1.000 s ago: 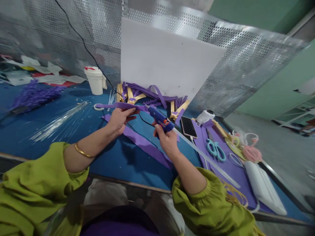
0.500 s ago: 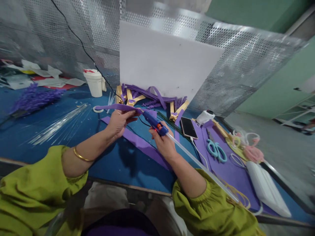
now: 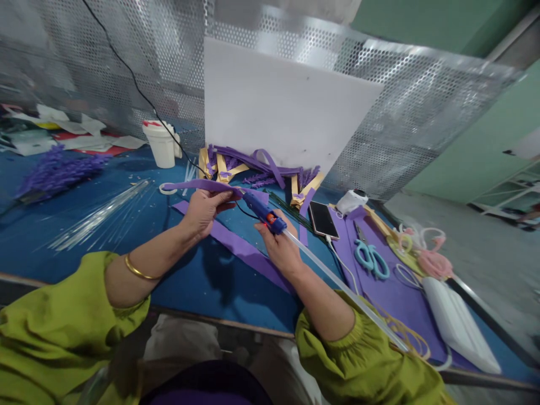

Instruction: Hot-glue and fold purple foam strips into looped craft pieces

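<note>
Between thumb and fingers my left hand (image 3: 207, 211) pinches a purple strip (image 3: 192, 184), which stretches out to both sides of the fingers. My right hand (image 3: 282, 244) is wrapped round a blue hot glue gun (image 3: 262, 209) with an orange part and a small red light. The nozzle points up and left and meets the strip close to my left fingertips; whether glue is coming out cannot be made out. A long clear glue stick (image 3: 337, 275) runs from the gun's rear over my right forearm. Beneath my hands another purple strip (image 3: 248, 256) lies on the blue table (image 3: 181, 292).
Purple and tan pieces (image 3: 261, 163) lie along the white board (image 3: 287, 95). At right are a phone (image 3: 323, 219), scissors (image 3: 371, 259) and a white pack (image 3: 459, 323). A white cup (image 3: 162, 145), clear sticks (image 3: 105, 214) and purple flowers (image 3: 61, 171) are at left. A black cord (image 3: 135, 79) hangs behind.
Both hands hold nearly the same pose, the nozzle still against the strip. The black cord has shifted slightly to the left.
</note>
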Motion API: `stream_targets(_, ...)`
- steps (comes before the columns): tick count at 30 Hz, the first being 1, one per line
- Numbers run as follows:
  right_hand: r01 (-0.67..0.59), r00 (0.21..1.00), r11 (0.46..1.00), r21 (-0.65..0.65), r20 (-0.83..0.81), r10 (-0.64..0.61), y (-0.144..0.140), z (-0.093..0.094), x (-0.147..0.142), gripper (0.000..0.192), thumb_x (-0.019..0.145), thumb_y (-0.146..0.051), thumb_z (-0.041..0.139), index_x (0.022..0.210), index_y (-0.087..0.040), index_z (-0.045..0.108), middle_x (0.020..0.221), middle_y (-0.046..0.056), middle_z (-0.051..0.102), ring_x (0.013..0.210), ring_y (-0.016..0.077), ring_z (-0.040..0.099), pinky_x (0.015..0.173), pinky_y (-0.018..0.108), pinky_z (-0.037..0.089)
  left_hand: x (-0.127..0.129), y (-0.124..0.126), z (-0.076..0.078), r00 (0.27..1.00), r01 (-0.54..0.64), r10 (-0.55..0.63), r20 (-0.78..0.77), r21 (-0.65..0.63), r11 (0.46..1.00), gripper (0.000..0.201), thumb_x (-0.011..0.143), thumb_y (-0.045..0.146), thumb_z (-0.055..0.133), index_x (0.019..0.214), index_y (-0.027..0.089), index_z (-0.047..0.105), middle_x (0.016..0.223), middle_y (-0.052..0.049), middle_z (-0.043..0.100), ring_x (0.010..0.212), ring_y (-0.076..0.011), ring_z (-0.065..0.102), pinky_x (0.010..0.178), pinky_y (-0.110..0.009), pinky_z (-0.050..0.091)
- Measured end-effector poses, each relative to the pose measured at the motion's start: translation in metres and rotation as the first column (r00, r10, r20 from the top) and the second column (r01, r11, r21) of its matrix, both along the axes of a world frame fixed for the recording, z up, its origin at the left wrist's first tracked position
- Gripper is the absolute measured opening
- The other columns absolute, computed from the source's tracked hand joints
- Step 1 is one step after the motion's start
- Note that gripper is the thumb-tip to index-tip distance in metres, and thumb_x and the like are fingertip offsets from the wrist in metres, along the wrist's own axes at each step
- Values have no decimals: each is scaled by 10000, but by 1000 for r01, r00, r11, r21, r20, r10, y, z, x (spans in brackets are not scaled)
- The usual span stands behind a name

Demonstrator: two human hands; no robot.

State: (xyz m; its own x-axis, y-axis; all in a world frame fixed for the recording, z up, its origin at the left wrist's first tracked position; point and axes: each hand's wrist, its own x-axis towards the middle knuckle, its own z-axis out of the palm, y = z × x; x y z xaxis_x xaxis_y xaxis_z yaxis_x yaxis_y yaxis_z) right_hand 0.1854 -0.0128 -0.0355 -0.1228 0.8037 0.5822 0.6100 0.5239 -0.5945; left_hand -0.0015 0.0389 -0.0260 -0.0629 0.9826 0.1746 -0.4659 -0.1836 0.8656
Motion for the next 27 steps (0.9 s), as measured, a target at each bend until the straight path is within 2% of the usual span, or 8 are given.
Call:
stream_targets(10, 51, 998, 999, -5, 40, -51, -1, 0, 0, 380, 930, -614, 456, 803, -257, 473, 724, 3, 507, 667, 196, 501, 629, 301, 381, -1, 1, 0, 999, -12, 13, -29, 36, 999, 276, 604, 287, 878, 800, 146, 747, 813, -65, 763, 810, -214, 730, 705, -279, 569)
stream_targets(20, 95, 993, 994, 56, 57, -99, 1, -4, 1, 407, 931, -637, 456, 815, -249, 497, 741, 12, 531, 683, 205, 504, 630, 304, 374, 0, -2, 1, 996, -36, 39, -78, 39, 999, 304, 621, 322, 867, 836, 144, 746, 868, -81, 767, 883, -241, 728, 777, -330, 577)
stream_targets(27, 115, 989, 992, 56, 90, -120, 1, -4, 2, 401, 946, -624, 435, 801, -253, 476, 750, 20, 532, 698, 206, 517, 641, 304, 387, 0, -3, 3, 996, -48, 51, -74, 45, 998, 315, 601, 330, 877, 817, 143, 747, 854, -82, 765, 875, -243, 728, 758, -316, 579)
